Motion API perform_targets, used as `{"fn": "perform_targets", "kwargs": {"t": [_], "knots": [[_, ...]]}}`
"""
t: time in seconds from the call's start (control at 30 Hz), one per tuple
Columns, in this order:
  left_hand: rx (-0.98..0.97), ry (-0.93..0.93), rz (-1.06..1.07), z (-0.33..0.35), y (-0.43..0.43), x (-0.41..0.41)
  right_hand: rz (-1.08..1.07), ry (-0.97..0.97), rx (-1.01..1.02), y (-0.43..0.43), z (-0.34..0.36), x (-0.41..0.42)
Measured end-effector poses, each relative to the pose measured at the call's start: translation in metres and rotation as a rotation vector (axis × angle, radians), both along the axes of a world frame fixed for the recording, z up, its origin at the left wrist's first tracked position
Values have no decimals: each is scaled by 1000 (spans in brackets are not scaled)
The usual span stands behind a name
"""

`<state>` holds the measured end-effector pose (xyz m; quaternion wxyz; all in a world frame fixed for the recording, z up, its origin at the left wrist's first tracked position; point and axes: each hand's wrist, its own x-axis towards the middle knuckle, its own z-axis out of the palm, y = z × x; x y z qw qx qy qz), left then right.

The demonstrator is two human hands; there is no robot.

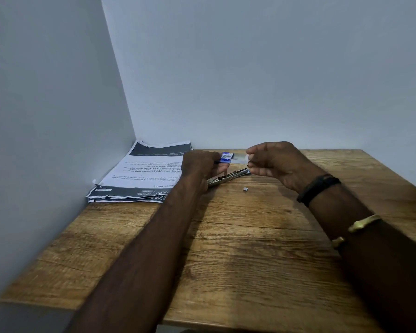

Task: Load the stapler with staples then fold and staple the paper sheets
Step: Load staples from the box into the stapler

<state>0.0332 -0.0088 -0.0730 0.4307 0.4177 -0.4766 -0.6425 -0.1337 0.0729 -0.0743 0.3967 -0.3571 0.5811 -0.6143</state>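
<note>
Two hands pull a staple box apart above the stapler on a wooden surface.

Nearest on the surface [238, 248] lies a small loose staple piece [245, 188], then the stapler [228, 176], opened out flat. Above it, the left hand [198, 164] is closed on the blue staple box [227, 157] while the right hand [274, 159] pinches its pale inner tray [239, 160]. The paper sheets [142, 174] are stacked at the far left against the wall.

Both bare forearms reach forward, roughly parallel. Left hand [198, 164] curled, knuckles up, fingers closed in a pinch near its right edge. Right hand [274, 159] raised, fingers bunched with tips pinched and pointing left toward the other hand. Hands close together, not touching. Right wrist bent slightly.
</note>
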Motion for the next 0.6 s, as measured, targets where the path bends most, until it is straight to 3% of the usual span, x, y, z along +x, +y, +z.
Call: {"fn": "perform_targets", "kwargs": {"t": [0.6], "knots": [[-17,4,-35,-1,3,-1,22,-61,-14,0,-2,3]]}}
